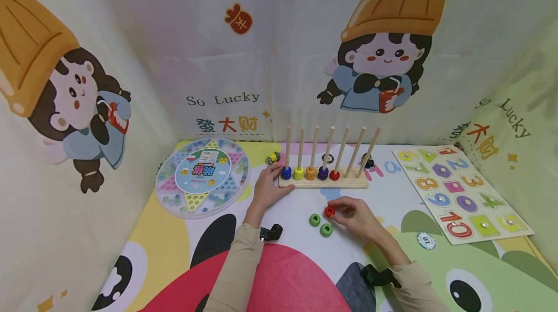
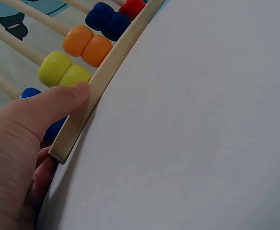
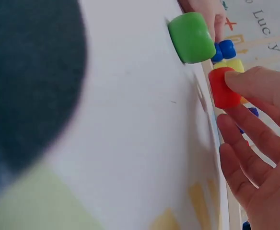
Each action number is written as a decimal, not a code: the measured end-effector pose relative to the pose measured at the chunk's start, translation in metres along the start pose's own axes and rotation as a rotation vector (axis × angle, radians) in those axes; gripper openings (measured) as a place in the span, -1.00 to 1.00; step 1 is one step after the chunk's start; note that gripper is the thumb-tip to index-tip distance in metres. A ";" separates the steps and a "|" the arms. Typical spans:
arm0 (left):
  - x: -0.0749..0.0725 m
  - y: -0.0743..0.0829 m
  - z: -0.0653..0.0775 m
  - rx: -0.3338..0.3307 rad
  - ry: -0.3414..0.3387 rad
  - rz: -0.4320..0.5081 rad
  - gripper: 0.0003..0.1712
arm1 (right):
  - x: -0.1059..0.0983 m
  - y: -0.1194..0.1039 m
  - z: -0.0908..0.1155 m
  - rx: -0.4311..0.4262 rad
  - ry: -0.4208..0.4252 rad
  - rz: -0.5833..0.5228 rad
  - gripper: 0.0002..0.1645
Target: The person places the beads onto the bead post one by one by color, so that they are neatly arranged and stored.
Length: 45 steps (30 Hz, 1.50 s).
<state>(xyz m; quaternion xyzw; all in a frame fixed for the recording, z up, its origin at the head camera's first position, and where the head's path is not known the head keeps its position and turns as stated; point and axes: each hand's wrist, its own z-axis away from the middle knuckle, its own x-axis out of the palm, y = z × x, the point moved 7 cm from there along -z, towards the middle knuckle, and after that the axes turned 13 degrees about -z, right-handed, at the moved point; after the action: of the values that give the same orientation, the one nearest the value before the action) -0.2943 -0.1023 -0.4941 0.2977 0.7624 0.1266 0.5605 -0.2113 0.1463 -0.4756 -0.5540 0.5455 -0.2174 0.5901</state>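
A wooden peg rack [image 1: 322, 184] stands at the back middle of the table, with upright rods along its base. My left hand [image 1: 268, 190] grips the rack's left end, its thumb [image 2: 65, 98] on the base by the yellow beads [image 2: 58, 69]. Blue, yellow, orange, dark blue and red beads sit low on rods from the left; the two rightmost rods are bare. In front of the rack, my right hand [image 1: 356, 216] pinches a red bead [image 3: 225, 88] between thumb and finger. Two green beads [image 1: 315, 220] lie on the table just left of it.
To the left lies a round Chinese checkers set [image 1: 202, 205] with marbles under a clear cover. A number puzzle board [image 1: 462, 195] lies at the right, with a round chip [image 1: 426, 241] near it. Behind the rack are a small toy [image 1: 273, 158] and a printed curtain [image 1: 283, 70].
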 end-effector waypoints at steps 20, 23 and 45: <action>-0.003 0.001 0.004 0.048 0.058 0.032 -0.15 | -0.039 -0.034 -0.023 -0.116 0.200 0.009 -0.69; -0.002 0.001 0.003 0.038 0.046 0.039 -0.15 | -0.043 -0.051 -0.026 -0.129 0.235 0.018 -0.69; -0.001 0.001 0.002 -0.040 -0.047 0.014 -0.16 | -0.070 -0.079 -0.051 -0.180 0.376 -0.015 -0.67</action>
<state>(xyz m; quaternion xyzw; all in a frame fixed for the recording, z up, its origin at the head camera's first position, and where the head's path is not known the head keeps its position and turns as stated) -0.2924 -0.1024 -0.4939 0.2947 0.7442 0.1385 0.5832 -0.2508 0.1626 -0.3661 -0.5583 0.6590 -0.2718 0.4245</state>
